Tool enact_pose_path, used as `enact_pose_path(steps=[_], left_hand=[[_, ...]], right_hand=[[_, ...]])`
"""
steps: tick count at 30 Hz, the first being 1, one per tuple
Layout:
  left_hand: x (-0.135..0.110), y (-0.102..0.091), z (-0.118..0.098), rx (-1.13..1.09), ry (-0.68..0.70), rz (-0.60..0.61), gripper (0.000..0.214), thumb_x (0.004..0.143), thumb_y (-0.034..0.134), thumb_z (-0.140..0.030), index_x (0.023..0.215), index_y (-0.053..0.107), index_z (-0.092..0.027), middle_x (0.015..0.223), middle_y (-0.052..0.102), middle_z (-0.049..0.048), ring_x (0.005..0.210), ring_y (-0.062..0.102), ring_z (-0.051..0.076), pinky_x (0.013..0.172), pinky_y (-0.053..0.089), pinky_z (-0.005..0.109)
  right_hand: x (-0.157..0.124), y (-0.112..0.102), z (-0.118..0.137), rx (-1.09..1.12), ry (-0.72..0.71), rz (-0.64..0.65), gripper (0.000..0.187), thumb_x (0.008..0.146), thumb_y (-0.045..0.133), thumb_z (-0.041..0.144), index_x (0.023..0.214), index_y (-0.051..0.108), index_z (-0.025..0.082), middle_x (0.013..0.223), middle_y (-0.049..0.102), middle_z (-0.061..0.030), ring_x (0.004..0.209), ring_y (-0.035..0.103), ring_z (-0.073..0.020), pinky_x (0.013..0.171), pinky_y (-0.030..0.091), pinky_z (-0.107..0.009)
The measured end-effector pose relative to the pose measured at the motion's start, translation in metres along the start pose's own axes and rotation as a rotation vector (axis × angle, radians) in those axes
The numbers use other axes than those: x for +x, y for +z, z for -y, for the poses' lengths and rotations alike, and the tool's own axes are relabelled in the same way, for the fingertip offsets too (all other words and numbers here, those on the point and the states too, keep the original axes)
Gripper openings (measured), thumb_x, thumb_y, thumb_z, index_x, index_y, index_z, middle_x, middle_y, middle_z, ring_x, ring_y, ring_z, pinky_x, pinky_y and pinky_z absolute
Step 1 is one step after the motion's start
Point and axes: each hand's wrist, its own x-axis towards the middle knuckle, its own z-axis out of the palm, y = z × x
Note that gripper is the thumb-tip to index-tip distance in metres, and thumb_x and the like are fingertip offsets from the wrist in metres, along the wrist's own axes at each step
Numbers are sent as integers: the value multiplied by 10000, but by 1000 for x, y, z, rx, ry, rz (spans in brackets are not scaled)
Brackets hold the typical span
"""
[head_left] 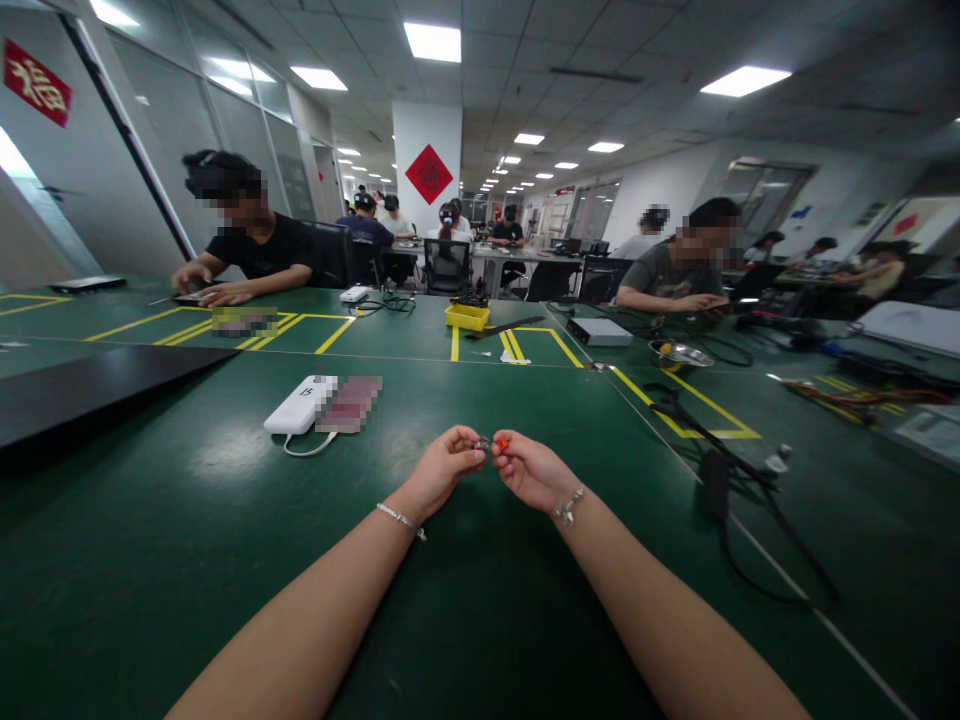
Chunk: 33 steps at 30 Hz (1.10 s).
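My left hand (448, 462) is closed in a pinch on a small silvery metal piece (484, 444), mostly covered by the fingertips. Just to its right, my right hand (534, 470) pinches a small bright orange piece (502, 443). Both pieces are held up above the green table (480, 600), with the fingertips almost meeting. Whether the two pieces touch I cannot tell, and they are too small to show their exact kind.
A white power bank (300, 405) is cabled to a blurred flat object (349, 404) at left. A black panel (90, 390) lies farther left. Black cables (716, 480) spread at right. Beyond are a yellow tray (467, 318), a grey box (599, 332), a metal bowl (681, 354) and seated people.
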Motion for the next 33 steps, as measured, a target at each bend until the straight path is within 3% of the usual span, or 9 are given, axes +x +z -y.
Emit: enact_pose_path(steps=[6,12,18,23,33], left_hand=[[4,-1,2,192,119,-126,207,572,640,-158,742,524,-145,616,521,-43,565,474,55,570,364,177],[3,0,-1,272,160,-161,181,562,629,-127,707,524,-153,583,502,-50,557,460,64,559,355,176],[3,-2,-1,280,173,-179,187,573,633,-172,730,533,-157,595,507,-45,565,462,70,570,358,185],[3,-4,0,273,135,-158,174,624,604,-222,772,545,-153,702,560,-1,640,496,91,596,368,199],[5,-6,3,218,72,-140,232,611,616,-202,833,585,-144,759,596,26,666,516,101,627,382,211]], right_hand=[[5,-4,-4,19,103,-80,234,617,462,-17,793,524,124,645,559,-6,530,511,-40,488,412,-130],[1,-1,-2,-12,100,-38,185,685,467,92,845,559,114,614,548,0,495,488,-39,436,376,-136],[1,1,-1,-54,51,-37,177,736,483,234,853,570,135,581,525,11,450,439,-39,402,327,-156],[1,1,-2,-40,-8,-1,178,718,512,202,883,552,150,606,531,13,480,452,-41,439,336,-160],[2,-1,-5,-56,-128,-16,138,663,594,257,735,521,165,593,539,28,485,460,-36,438,342,-149]])
